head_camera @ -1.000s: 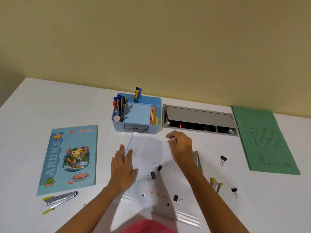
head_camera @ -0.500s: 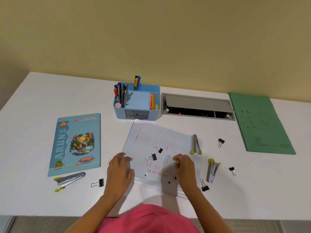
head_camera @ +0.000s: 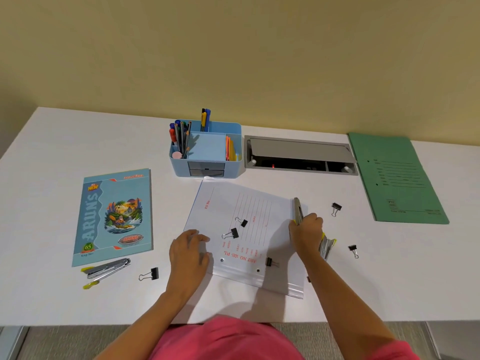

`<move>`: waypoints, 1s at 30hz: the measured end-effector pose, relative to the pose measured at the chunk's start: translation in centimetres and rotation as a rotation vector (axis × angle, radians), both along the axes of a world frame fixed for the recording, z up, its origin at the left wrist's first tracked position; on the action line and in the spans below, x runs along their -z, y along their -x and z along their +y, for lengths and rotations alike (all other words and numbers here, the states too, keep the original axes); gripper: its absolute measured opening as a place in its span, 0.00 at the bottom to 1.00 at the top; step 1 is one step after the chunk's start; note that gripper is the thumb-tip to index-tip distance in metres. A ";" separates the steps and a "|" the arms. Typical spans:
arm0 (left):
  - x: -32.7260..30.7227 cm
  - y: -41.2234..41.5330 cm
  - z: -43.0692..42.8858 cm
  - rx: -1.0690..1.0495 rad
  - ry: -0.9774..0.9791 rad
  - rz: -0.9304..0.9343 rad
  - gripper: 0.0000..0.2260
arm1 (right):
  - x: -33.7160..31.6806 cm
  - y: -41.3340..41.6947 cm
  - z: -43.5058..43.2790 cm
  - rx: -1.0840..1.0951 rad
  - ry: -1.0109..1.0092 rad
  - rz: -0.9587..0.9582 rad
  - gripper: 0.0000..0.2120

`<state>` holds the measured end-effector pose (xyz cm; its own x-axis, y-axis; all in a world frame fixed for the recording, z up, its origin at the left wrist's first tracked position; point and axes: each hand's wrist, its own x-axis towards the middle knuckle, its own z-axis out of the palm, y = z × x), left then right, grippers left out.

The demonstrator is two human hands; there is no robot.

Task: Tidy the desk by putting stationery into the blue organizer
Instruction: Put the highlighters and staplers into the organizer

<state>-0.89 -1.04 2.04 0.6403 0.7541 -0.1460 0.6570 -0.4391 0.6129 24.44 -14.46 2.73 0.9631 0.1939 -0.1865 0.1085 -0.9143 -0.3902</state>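
Observation:
The blue organizer (head_camera: 207,152) stands at the back of the desk with pens and sticky notes in it. A white file folder (head_camera: 249,219) lies in front of it, carrying three black binder clips (head_camera: 233,233). My left hand (head_camera: 189,252) rests on the folder's left edge with its fingers bent. My right hand (head_camera: 306,233) grips a silver stapler (head_camera: 298,210) at the folder's right edge. A second stapler (head_camera: 326,246) lies just right of that wrist. A third stapler (head_camera: 107,268) and a binder clip (head_camera: 150,274) lie at the lower left.
A blue notebook (head_camera: 114,216) lies on the left and a green folder (head_camera: 394,178) on the right. An open grey cable hatch (head_camera: 298,155) sits beside the organizer. More binder clips (head_camera: 336,207) lie to the right. The desk's front edge is close to my body.
My right hand moved from the folder's lower middle up and right and took hold of the stapler. My left hand stayed at the folder's left edge.

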 end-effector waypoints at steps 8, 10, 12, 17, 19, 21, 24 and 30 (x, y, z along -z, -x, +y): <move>-1.9 -1.8 -0.8 0.108 0.148 -0.166 0.15 | -3.1 3.8 0.6 0.047 -0.455 0.301 0.09; -3.0 -2.7 -0.8 0.161 0.322 -0.131 0.15 | -3.9 6.2 0.9 0.054 -0.580 0.430 0.09; -3.9 -3.7 -1.1 0.174 0.469 -0.089 0.16 | -4.1 8.4 1.4 0.070 -0.655 0.589 0.10; -5.4 -4.9 -1.3 -0.167 0.832 -0.266 0.12 | -4.4 12.0 1.9 -0.121 -0.578 0.683 0.09; -5.6 -4.8 -0.9 -0.198 0.870 -0.301 0.09 | -4.5 12.3 1.7 -0.159 -0.538 0.646 0.11; -5.4 -4.8 -0.6 -0.230 0.911 -0.320 0.09 | -4.7 12.4 1.7 -0.193 -0.503 0.620 0.12; -5.0 -4.8 -0.4 -0.314 0.934 -0.332 0.10 | -4.8 11.9 1.8 -0.243 -0.477 0.541 0.09; -4.3 -4.1 0.0 -0.380 0.963 -0.343 0.09 | -3.3 7.4 -0.3 -0.023 -0.378 0.196 0.05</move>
